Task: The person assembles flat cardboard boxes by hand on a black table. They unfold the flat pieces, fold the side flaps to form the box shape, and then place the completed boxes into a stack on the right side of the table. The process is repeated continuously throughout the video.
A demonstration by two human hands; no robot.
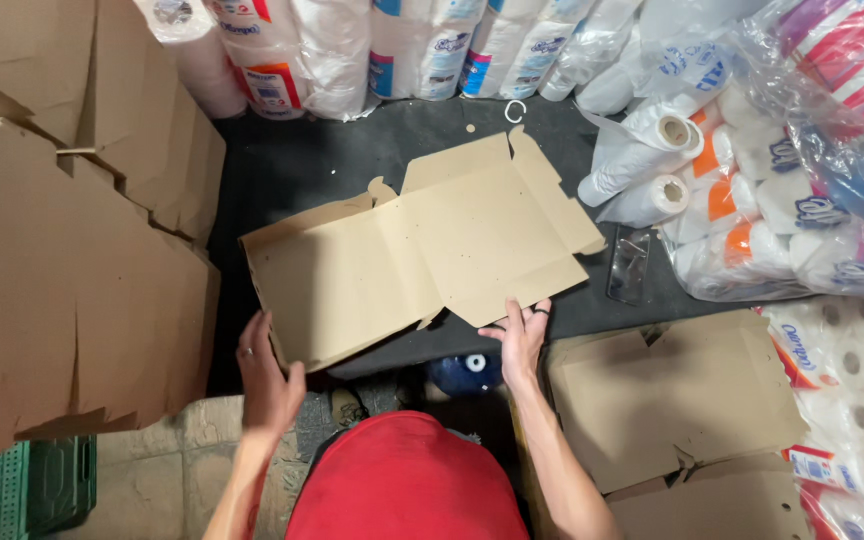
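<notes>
A flat, unfolded brown cardboard box blank (pixel 422 255) lies on the dark mat (pixel 292 160) in front of me. My left hand (pixel 267 385) grips its near left edge, thumb on top. At the blank's near right edge, my right hand (pixel 522 335) rests with fingers spread on the cardboard; a dark ring shows on one finger. The flaps of the blank point away from me.
A tall stack of flat cardboard (pixel 62 260) stands at the left. More flat blanks (pixel 672 400) lie at the lower right. Wrapped paper rolls (pixel 752 200) crowd the right and the back (pixel 422 50). A clear flat piece (pixel 629 265) lies on the mat. A green crate (pixel 22 495) sits lower left.
</notes>
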